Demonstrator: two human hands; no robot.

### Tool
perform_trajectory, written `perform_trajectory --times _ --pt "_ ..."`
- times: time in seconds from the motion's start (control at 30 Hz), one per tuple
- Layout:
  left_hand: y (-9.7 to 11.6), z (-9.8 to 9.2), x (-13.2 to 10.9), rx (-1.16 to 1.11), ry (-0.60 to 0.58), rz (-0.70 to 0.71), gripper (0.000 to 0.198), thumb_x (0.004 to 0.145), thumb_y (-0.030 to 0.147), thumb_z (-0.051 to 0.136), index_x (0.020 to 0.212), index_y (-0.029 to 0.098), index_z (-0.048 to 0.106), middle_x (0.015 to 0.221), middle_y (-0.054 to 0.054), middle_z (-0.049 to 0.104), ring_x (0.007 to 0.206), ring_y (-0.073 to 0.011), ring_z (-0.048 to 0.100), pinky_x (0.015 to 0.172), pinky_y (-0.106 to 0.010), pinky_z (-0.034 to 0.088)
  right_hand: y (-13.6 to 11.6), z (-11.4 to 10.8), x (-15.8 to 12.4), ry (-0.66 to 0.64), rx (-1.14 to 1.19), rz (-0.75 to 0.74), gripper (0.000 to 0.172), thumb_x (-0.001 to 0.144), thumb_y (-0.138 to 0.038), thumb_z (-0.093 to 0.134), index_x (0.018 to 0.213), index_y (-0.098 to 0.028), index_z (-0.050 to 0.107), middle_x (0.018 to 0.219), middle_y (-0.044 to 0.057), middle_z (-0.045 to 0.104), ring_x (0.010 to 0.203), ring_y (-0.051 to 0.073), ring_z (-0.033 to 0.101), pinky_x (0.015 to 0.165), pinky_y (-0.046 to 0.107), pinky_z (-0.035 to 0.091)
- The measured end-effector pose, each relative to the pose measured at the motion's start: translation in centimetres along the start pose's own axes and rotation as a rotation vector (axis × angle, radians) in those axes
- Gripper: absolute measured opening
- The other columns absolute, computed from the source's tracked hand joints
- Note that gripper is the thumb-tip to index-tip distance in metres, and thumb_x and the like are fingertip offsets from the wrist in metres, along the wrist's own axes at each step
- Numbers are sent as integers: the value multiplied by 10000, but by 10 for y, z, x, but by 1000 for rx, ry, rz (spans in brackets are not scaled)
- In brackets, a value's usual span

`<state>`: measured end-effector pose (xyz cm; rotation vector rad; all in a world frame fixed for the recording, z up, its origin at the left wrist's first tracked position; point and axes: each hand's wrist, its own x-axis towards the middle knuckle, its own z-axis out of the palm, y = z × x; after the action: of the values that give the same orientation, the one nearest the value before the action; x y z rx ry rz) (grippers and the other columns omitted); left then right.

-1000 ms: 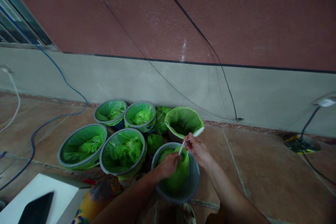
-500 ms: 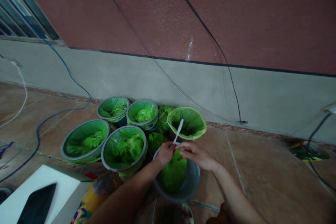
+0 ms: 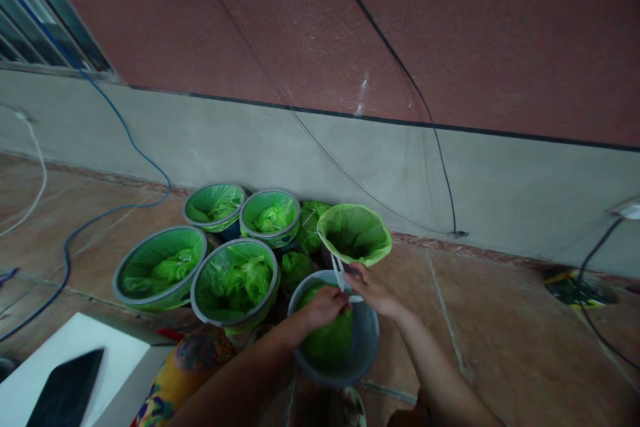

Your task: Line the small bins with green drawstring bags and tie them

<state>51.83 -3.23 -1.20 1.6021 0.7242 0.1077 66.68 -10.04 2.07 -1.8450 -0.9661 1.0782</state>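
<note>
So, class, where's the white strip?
In the head view, the white strip is just right of centre, at the left hand and right hand, over the grey bucket.

blue cable (image 3: 140, 205) on floor (image 3: 500, 340) | flat black object (image 3: 67, 388) on white box (image 3: 117, 355)

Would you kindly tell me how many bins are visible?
6: back-left pair, front-left pair, back-right bin, front-right bin beneath the left hand; others may be hidden.

The white tie (image 3: 339, 273) I hold is thin and bent, above the green bag (image 3: 327, 345), which lies inside the round grey bucket (image 3: 369, 340) that is standing upright.
</note>
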Motion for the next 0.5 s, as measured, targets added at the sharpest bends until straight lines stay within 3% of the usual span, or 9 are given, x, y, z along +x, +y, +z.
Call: perform_trajectory --times 0.1,0.17,0.33,0.43,0.5 --pt "-4 -5 6 -152 124 -95 288 838 297 512 627 152 643 496 23 516 459 -96 411 509 -245 341 9 7 -4 -124 -258 54 204 818 -366 556 778 -202 672 580 -10 595 514 122 510 521 258 371" --pt "-3 -10 7 -156 177 -132 259 799 297 551 598 154 631 468 34 485 442 -93 391 486 -240 318 10 9 -9 -204 -311 23 225 804 -279 533 620 -207 641 479 -25 528 459 104 450 479 244 314" --pt "7 -20 2 150 129 57 134 694 153 559 633 156 678 529 24 558 551 -125 491 560 -245 387 4 1 -15 -429 -265 -22 202 716 -235 599 516 -218 620 436 -30 547 437 103 436 453 238 301" --pt "15 -21 -4 360 72 262 215 713 101 527 766 179 721 682 -11 672 678 -156 576 673 -262 439 -1 -3 -11 -279 -119 -169 118 680 -219 588 608 -219 682 601 -15 669 588 145 541 575 264 416" --pt "21 -22 -9 547 50 411 246 772 104 500 863 185 714 794 -44 710 745 -178 613 738 -287 456 -5 -1 -7 -133 7 -216 223 659 -197 546 772 -215 737 790 7 738 767 191 615 739 313 471"
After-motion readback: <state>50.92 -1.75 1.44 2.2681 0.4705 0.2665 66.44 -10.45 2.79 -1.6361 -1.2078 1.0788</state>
